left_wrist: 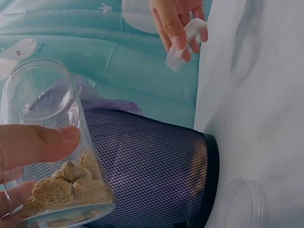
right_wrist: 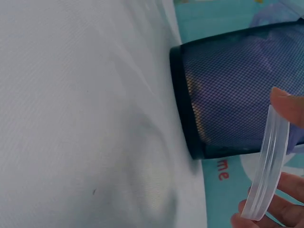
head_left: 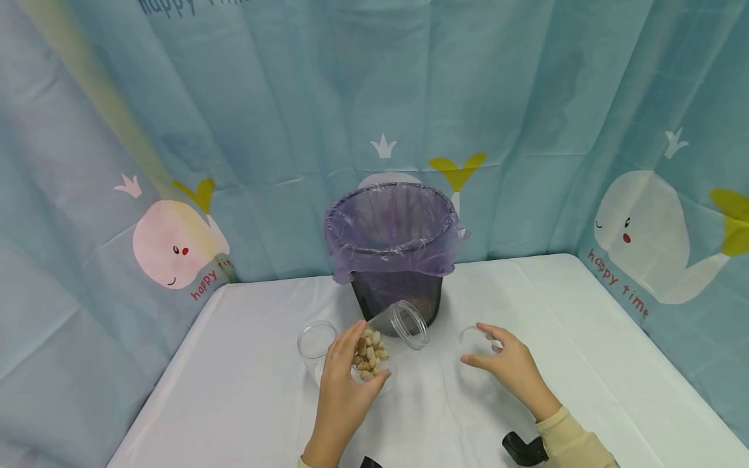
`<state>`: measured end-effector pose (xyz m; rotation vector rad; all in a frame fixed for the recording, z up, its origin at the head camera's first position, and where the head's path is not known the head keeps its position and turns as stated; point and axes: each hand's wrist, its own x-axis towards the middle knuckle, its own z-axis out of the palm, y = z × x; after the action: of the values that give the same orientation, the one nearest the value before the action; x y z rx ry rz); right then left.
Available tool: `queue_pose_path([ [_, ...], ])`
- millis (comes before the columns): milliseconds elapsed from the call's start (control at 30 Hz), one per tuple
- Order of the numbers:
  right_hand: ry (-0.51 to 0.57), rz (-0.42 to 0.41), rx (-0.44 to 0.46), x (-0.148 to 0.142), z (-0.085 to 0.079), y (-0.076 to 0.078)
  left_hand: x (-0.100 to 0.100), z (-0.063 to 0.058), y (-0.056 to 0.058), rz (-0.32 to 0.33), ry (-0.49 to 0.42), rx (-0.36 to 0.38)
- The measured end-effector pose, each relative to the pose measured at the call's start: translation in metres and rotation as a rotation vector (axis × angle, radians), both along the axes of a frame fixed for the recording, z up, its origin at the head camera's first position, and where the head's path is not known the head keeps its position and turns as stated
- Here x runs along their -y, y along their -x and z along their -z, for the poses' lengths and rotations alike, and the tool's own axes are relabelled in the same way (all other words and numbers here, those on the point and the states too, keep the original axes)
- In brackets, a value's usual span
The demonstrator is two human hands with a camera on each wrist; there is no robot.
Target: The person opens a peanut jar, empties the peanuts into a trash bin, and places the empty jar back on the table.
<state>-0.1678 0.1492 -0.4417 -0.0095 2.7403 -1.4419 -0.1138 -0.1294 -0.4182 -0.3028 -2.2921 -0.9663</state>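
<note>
In the head view, a clear round container [head_left: 316, 323] sits left of centre on the white table [head_left: 246, 390]. At lower centre the left hand [head_left: 346, 385] has its grip round a tilted clear jar [head_left: 391, 322], nuts [head_left: 370, 351] at its base, its mouth toward the right. Behind, mid-frame, stands a mesh bin [head_left: 404, 286] with a purple liner [head_left: 389, 260]. Right of centre, the right hand [head_left: 515, 364] pinches a clear lid [right_wrist: 269, 166] by its edge.

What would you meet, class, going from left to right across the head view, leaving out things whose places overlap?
Pink whale print → clear container → tilted jar of nuts → clear lid → white whale print on the right.
</note>
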Motion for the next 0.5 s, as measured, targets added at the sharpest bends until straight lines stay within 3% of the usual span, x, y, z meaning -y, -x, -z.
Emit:
queue_pose_path([
  [500,-0.055,-0.030,0.053,-0.007,0.021,0.013,0.000,0.002,-0.001,0.009,-0.009,0.005],
])
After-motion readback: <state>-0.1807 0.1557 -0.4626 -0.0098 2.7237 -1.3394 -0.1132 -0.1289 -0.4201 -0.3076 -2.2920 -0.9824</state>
